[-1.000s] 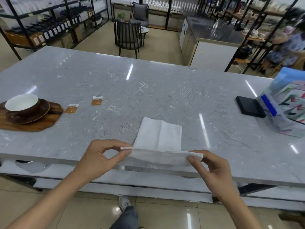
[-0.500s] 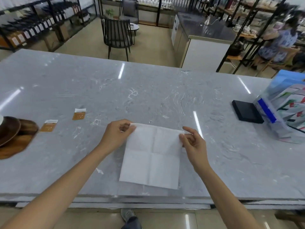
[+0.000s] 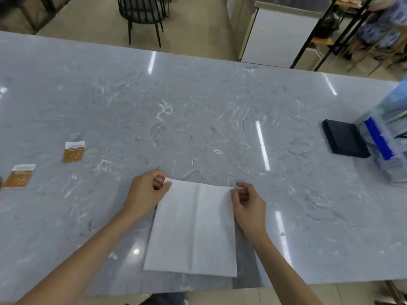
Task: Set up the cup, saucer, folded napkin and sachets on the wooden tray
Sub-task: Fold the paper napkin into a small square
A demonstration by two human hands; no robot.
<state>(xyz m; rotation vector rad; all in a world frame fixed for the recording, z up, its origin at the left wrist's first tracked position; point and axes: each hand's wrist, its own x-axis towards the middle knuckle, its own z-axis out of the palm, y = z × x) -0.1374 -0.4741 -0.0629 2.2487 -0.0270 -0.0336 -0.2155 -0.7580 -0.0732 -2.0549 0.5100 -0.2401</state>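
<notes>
The left hand (image 3: 145,192) covers the napkin's (image 3: 193,227) far left corner, and the right hand (image 3: 247,204) hides part of its far right edge, so the grip there cannot be made out. The printing on the two sachets (image 3: 73,152) is too small to read. The right edge cuts off the clear box (image 3: 387,142); the top edge crops the chair (image 3: 143,12).

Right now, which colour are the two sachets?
Orange-brown with white tops, sachets in the head view.
</notes>
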